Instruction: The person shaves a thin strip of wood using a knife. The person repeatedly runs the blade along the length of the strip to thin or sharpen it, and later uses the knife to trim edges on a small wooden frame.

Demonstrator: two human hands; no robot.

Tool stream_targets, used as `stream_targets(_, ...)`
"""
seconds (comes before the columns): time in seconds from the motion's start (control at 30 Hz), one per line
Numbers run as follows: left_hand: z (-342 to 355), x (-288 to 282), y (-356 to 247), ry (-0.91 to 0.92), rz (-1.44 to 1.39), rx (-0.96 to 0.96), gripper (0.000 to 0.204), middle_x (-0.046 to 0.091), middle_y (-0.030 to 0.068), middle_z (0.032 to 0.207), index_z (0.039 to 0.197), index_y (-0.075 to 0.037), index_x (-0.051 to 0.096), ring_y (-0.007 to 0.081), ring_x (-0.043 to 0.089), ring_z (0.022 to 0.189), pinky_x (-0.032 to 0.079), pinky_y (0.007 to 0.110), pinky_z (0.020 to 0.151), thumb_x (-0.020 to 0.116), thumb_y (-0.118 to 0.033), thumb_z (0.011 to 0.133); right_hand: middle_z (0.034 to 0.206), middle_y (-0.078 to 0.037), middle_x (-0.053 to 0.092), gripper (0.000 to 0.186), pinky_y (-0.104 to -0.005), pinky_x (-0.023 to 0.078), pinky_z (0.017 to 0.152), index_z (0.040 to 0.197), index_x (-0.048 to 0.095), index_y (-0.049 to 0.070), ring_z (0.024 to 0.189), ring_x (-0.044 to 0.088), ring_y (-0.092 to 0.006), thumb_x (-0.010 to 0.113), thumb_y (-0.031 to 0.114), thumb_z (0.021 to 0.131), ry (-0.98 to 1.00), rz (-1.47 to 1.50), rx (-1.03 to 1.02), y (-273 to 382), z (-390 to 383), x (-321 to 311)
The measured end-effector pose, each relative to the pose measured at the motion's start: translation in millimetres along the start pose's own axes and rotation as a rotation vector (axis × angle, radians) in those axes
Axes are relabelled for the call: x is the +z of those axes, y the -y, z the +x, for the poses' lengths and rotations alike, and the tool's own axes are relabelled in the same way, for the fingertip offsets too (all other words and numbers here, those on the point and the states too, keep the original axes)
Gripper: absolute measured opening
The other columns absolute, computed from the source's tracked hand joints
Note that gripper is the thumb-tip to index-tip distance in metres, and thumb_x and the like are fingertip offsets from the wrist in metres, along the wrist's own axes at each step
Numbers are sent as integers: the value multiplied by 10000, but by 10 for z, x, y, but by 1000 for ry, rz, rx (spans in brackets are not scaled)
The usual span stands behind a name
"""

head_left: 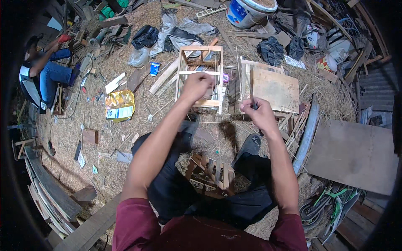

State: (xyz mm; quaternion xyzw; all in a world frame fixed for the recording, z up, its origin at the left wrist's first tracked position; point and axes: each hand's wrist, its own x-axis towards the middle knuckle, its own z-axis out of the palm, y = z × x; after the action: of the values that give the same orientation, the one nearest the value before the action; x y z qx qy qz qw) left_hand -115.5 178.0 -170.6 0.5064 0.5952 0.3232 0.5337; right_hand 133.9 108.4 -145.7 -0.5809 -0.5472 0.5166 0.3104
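My left hand [198, 87] is closed, fingers curled, over the front of a small open wooden frame [182, 83] of pale slats. Whatever it may pinch is too small to make out. To its right, my right hand [261, 113] grips a slim dark tool [253, 100] whose kind I cannot tell. One narrow part rises above the fingers; a dark end shows beneath the hand. Just behind that hand lies a pale wooden panel [276, 90], resting on other wood pieces. Between the frame and the panel sits a small purple round item [226, 78].
Wood shavings cover the ground. A blue cup [154, 69] and a gold packet [120, 106] lie left of the frame. Behind are black plastic bags [145, 37] and a white-blue bucket [247, 12]. A large board [354, 154] lies right. Another person [52, 75] sits far left.
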Motion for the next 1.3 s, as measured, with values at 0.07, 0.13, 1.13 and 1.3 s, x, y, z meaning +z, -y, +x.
stream_targets(0.07, 233, -200, 445, -67, 222, 83, 271, 696, 69, 839, 972, 26, 678, 229, 644, 747, 513, 334, 673, 632, -229, 889, 721, -38, 648, 135, -287, 480, 647, 881, 683, -12, 672, 589, -123, 699, 118, 847, 31, 12, 24, -81, 34, 54)
stream_targets(0.13, 484, -348, 790, -107, 765, -38, 319, 687, 153, 960, 1033, 28, 652, 355, 653, 898, 526, 415, 792, 644, -217, 829, 676, -74, 649, 130, -326, 489, 656, 840, 687, 15, 632, 585, -159, 687, 144, 826, 42, -240, -10, -91, 33, 110)
stream_targets(1.13, -32, -605, -521, -339, 642, 458, 220, 653, 209, 822, 955, 2, 622, 367, 641, 767, 493, 427, 703, 660, -186, 847, 738, 25, 611, 112, -195, 383, 568, 929, 655, -18, 648, 490, -29, 656, 93, 912, -416, 87, -321, 673, -554, -163)
stream_targets(1.3, -100, -562, -514, -463, 563, 291, 296, 657, 203, 766, 854, 17, 654, 305, 648, 717, 488, 396, 681, 720, -270, 828, 729, 66, 555, 93, -175, 349, 559, 952, 653, 5, 647, 456, -2, 670, 89, 916, -429, 183, -309, 681, -779, -214)
